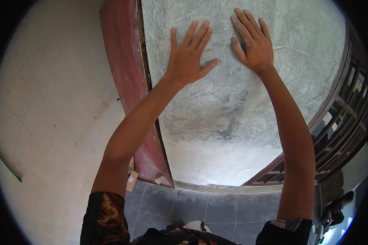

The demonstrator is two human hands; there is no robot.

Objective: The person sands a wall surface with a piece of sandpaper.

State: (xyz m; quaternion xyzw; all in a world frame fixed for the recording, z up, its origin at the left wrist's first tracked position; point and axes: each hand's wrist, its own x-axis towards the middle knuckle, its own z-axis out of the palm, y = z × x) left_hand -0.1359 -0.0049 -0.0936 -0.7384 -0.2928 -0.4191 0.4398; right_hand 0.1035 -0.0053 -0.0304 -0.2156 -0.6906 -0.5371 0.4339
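Note:
Both arms reach up over a rough grey plastered wall panel [233,110]. My left hand [190,55] lies on its upper left part with the fingers spread and holds nothing. To the right, my right hand [255,45] rests on the same surface, fingers apart, also with nothing in it. Pale dust shows on the fingers of my right hand. The two hands do not touch each other. Fine wrinkles and a thin crack mark the plaster around them.
A red wooden frame [124,53] borders the panel on the left, beside a plain beige wall [49,90]. Dark window bars [339,118] stand at the right. Below are grey floor tiles [192,204], a small cardboard piece [131,181] and, lower right, another person [335,212].

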